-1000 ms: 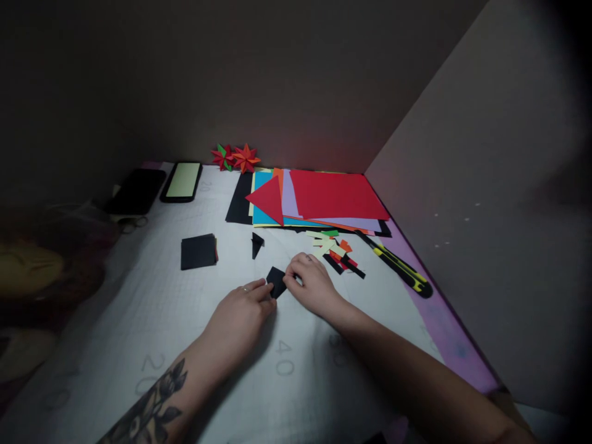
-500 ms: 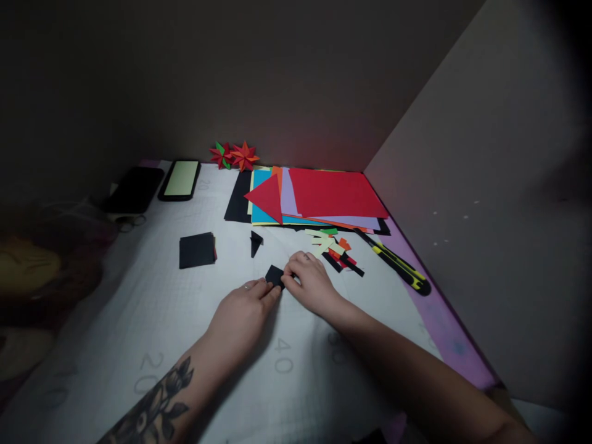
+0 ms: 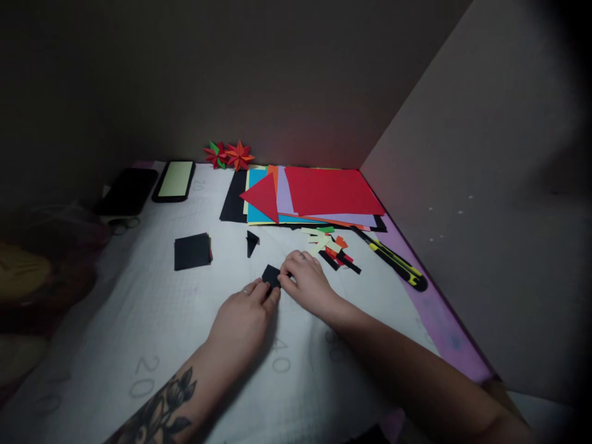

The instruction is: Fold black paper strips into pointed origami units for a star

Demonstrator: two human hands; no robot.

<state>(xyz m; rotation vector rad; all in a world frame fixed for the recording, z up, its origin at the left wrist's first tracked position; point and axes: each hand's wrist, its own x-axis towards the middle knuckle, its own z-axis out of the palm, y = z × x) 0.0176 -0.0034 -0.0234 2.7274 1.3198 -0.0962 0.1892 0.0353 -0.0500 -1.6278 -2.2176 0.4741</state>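
Observation:
A small black paper piece point(image 3: 271, 275) lies on the white mat between my hands, its right part covered by fingers. My left hand point(image 3: 245, 314) comes in from the lower left and presses its fingertips on the near edge, holding the paper down. At the right edge, the bent fingers of my right hand point(image 3: 305, 280) pinch the same paper. Just beyond sits a small folded black paper point(image 3: 251, 243). To the left is a stack of black paper squares point(image 3: 192, 251) with a little red showing at its side.
Coloured paper sheets point(image 3: 333, 191) lie at the back, a red triangle point(image 3: 263, 197) on top. Paper scraps point(image 3: 330, 246) and a yellow-black utility knife point(image 3: 393, 262) are at right. Two paper stars point(image 3: 239, 155), a phone point(image 3: 174, 180) and a dark flat object point(image 3: 128, 192) stand near the wall.
The view has shifted slightly, so everything sits a little further left. Both hands keep almost the same hold on the black paper.

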